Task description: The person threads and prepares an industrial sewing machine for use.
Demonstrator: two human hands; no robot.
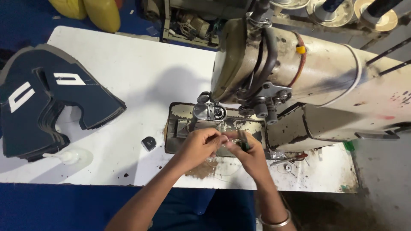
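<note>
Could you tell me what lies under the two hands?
Under the left hand and right hand lies the machine's worn metal bed plate. The right hand pinches a small dark tool; whatever sits directly beneath the fingers is covered.

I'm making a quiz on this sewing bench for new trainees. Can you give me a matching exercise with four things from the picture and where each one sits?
Things:
1. stack of dark blue cut pieces
2. small black object
3. yellow containers
4. thread cones

Places:
A. behind the table, top left
B. on the white table, just left of the metal plate
C. above the sewing machine, top right
D. left end of the table

Pairs: 1-D, 2-B, 3-A, 4-C
</note>
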